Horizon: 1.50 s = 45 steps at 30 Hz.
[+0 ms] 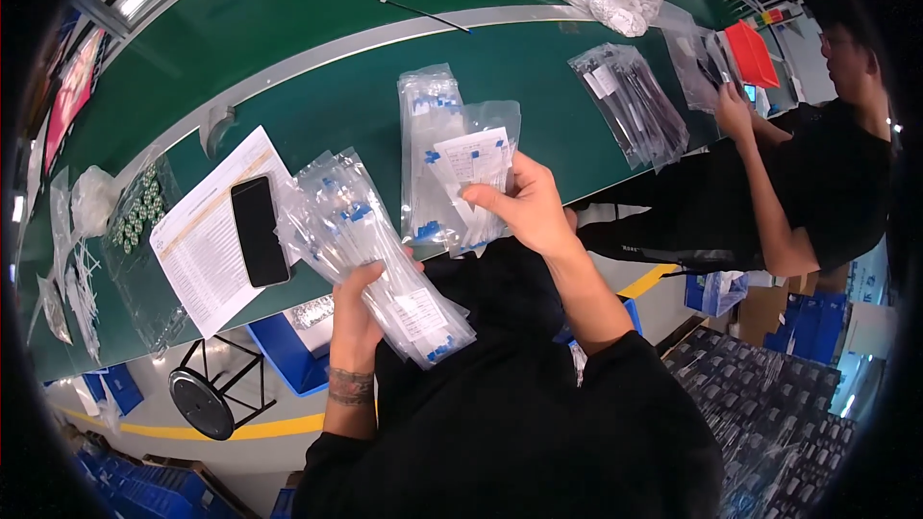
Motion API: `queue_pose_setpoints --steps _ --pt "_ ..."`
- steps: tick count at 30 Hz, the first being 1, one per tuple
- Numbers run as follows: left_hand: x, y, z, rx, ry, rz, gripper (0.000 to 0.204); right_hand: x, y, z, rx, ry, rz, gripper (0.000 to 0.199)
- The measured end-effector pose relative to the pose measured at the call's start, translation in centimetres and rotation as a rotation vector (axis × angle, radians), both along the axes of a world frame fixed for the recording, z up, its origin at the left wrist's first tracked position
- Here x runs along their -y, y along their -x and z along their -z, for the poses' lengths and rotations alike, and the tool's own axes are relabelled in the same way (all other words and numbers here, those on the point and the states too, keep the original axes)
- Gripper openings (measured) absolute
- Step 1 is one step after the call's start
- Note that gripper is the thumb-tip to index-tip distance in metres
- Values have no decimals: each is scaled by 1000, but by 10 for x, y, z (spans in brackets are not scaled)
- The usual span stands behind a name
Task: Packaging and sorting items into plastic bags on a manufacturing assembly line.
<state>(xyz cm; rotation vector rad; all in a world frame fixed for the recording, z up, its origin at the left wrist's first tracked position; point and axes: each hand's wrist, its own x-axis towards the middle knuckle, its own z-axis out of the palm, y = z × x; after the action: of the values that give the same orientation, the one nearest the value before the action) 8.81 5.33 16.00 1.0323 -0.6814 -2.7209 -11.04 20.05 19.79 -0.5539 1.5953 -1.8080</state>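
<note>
My left hand [361, 303] is closed round a thick bundle of long clear plastic bags [361, 231], fanned at the upper end. Blue-tipped pieces and a white label show through the plastic. My right hand [524, 202] pinches a clear bag [495, 115] with a white printed label [476, 159], thumb on the label's edge. Just left of that bag, a stack of similar bags [428, 96] with blue bits inside lies on the green table [327, 86]. What exactly the bags contain is too small to make out.
A black phone [260, 231] rests on a printed sheet [207, 231] at left, beside a bag of small green-and-silver parts [142, 211]. Bagged dark strips [635, 106] lie at right, near a co-worker [808, 163]. A pen-like stick [423, 14] and a stool [202, 404] are also in view.
</note>
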Motion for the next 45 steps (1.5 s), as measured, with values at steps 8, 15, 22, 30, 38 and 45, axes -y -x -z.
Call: queue_pose_setpoints --steps 8,15,22,30,38,45 --pt "0 -1 -7 9 29 -15 49 7 2 -5 -73 -87 21 39" --pt "-3 5 -13 -64 -14 12 48 20 20 39 -754 -498 366 49" --pt "-9 3 3 -61 91 70 46 16 -49 -1 -396 -393 -281 24" --pt "-9 5 1 4 -15 -21 51 4 -43 0 -220 -349 -97 18" --pt "-7 4 -5 -19 6 10 48 0 -24 11 -138 -240 66 11" --pt "-9 10 -13 -63 49 63 42 10 46 51 -998 -582 426 44"
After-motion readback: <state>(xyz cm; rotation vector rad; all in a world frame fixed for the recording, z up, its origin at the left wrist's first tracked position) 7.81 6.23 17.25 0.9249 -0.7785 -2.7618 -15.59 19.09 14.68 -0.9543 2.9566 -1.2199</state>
